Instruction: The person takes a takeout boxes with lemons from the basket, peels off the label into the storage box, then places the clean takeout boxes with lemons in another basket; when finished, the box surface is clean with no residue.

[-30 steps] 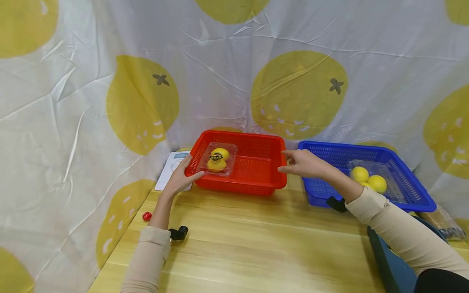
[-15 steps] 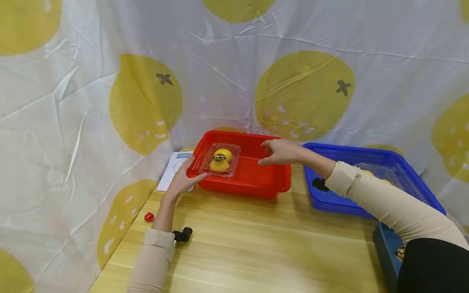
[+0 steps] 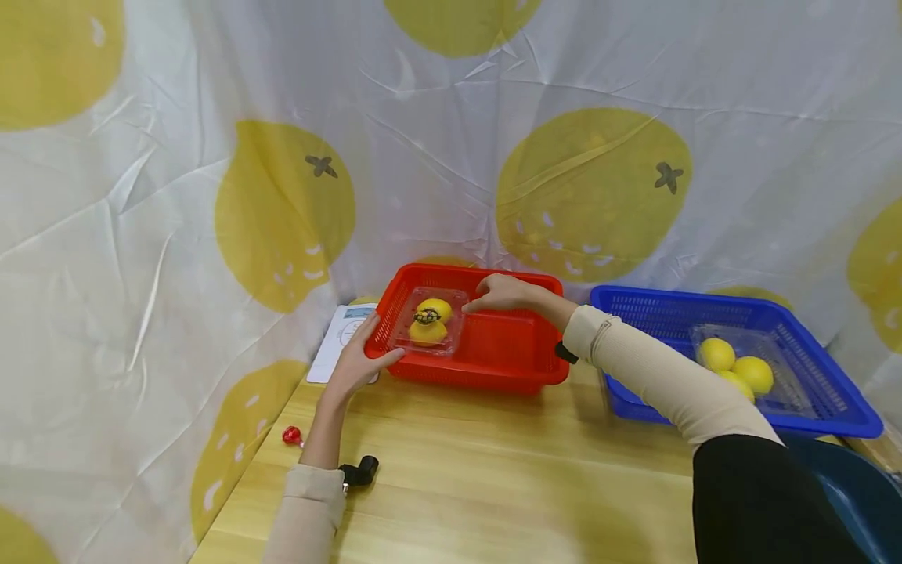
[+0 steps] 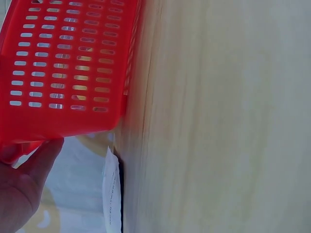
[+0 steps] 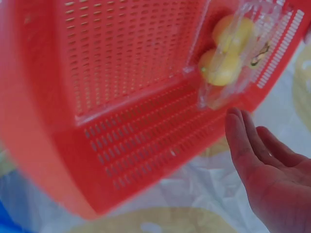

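A red basket point(image 3: 503, 368) stands at the table's back, with a clear plastic box point(image 3: 451, 341) of yellow fruit point(image 3: 428, 333) at its left end. My left hand point(image 3: 358, 362) lies against the basket's front left corner, fingers along the left rim and thumb spread over the front rim. In the left wrist view this hand point(image 4: 24, 189) touches the basket point(image 4: 58, 116) from outside. My right hand point(image 3: 503, 294) hovers over the basket, fingertips just right of the box, holding nothing. The right wrist view shows this hand point(image 5: 272, 170), fingers extended, below the box point(image 5: 209, 92).
A blue basket point(image 3: 810, 337) with yellow fruit point(image 3: 752, 374) in a clear box stands at the right. Behind my left hand lies a white sheet point(image 3: 327, 352); a red wrapped item point(image 3: 292, 435) is near the table's left edge. A dark bin point(image 3: 846, 489) is at lower right.
My right hand has moved left from the red basket's right rim, across its inside, to beside the clear box. My left hand has stayed at the basket's corner.
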`<state>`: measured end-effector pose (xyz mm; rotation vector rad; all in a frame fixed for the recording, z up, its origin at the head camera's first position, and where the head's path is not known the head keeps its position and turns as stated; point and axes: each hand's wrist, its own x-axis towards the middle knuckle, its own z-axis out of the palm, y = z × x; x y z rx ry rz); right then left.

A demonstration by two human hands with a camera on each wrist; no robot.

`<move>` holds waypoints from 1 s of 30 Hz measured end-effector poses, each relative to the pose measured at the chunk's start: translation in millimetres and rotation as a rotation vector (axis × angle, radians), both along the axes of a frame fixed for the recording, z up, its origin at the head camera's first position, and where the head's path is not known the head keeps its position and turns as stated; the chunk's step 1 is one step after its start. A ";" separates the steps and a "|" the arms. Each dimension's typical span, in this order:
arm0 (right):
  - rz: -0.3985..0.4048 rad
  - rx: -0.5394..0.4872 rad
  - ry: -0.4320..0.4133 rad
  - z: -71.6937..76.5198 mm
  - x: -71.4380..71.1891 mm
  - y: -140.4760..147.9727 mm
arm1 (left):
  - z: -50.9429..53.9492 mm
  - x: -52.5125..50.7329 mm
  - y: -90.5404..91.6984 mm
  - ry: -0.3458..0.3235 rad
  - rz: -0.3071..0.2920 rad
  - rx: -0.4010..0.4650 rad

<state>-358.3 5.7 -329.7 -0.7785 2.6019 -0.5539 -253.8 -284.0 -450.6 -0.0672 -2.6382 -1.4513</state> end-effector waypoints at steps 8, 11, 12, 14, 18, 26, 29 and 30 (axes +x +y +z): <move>-0.111 -0.028 -0.105 -27.1 -22.6 -16.8 | 3.6 0.7 1.0 0.014 -0.008 -0.017; -0.185 -0.055 -0.235 -34.3 -26.7 -23.8 | 4.1 0.3 -0.2 0.020 -0.008 -0.010; -0.203 -0.057 -0.282 -36.4 -27.5 -26.0 | 4.1 0.2 -0.8 0.022 -0.009 -0.008; -0.232 -0.073 -0.364 -39.7 -27.7 -30.4 | 3.9 0.1 -1.8 0.020 -0.007 -0.006; -0.261 -0.094 -0.459 -47.0 -29.1 -37.3 | 3.7 -0.2 -2.6 0.025 -0.010 0.000; -0.295 -0.189 -0.557 -62.9 -30.9 -39.9 | 2.3 0.3 -1.0 0.020 -0.009 0.019; -0.321 -0.245 -0.595 -66.0 -31.2 -38.0 | 2.0 0.9 -1.3 0.021 -0.010 0.014; -0.328 -0.271 -0.611 -66.4 -31.7 -37.6 | 2.1 0.9 -1.3 0.023 -0.012 0.010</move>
